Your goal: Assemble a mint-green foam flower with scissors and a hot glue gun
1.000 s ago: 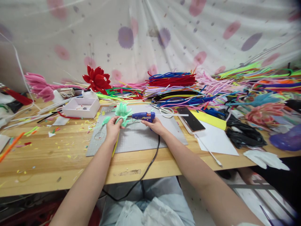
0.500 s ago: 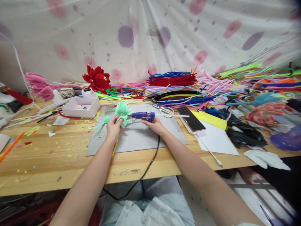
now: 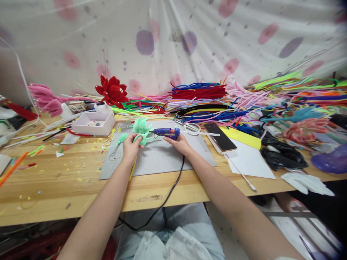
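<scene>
At the centre, a mint-green flower (image 3: 141, 125) and a dark blue glue gun (image 3: 166, 133) show against a grey mat (image 3: 162, 159). Left of centre, a bloom (image 3: 110, 91) is red; across the top, a white curtain (image 3: 116, 43) carries pink and purple blotches.

Hands (image 3: 130, 147) with green flower (image 3: 141, 126) and blue glue gun (image 3: 166, 133)

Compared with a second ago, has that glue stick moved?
Yes, slightly right: the glue stick now reaches a little farther across the smartphone.
</scene>
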Available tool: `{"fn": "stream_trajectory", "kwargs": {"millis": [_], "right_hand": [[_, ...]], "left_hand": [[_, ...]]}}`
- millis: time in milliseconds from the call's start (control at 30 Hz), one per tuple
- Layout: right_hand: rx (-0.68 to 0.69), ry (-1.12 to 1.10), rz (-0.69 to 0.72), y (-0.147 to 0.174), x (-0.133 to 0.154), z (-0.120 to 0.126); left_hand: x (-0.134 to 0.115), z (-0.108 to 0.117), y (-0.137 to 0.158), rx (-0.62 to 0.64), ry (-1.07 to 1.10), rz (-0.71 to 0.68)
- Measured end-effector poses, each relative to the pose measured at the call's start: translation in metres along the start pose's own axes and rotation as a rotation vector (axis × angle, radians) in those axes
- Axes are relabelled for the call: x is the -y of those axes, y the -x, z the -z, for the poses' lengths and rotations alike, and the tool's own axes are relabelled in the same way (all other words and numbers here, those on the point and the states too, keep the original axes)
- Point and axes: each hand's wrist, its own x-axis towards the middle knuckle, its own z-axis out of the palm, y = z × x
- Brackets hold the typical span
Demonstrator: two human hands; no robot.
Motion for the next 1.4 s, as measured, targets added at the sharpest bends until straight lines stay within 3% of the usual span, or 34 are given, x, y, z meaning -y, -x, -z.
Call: {"fn": "stream_trajectory", "kwargs": {"millis": [533, 633, 733, 867, 1033, 1233, 1333, 1400], "right_hand": [[0.038, 0.024, 0.007, 0.001, 0.001, 0.001], [-0.026, 0.02, 0.016, -0.002, -0.001, 0.003], [-0.188, 0.048, -0.026, -0.009, -0.007, 0.014], [-0.323, 0.299, -0.059, -0.018, -0.019, 0.033], [-0.262, 0.741, -0.111, -0.023, -0.022, 0.04], [-0.258, 0.988, -0.067, -0.006, 0.002, 0.052], [-0.183, 0.971, -0.062, 0.007, 0.019, 0.055], [-0.028, 0.782, -0.049, 0.012, 0.03, 0.045]], "left_hand": [[0.0, 0.001, 0.0, -0.005, 0.029, -0.002], [0.0, 0.002, 0.0, 0.0, 0.034, -0.002], [-0.003, 0.003, 0.0, -0.006, 0.084, -0.019], [-0.012, 0.002, 0.0, 0.013, 0.231, -0.044], [-0.024, 0.001, -0.001, 0.017, 0.47, 0.013], [-0.055, 0.001, -0.006, 0.025, 0.641, 0.195], [-0.07, -0.009, -0.002, 0.019, 0.711, 0.243], [-0.073, -0.022, 0.005, 0.028, 0.693, 0.262]]}}
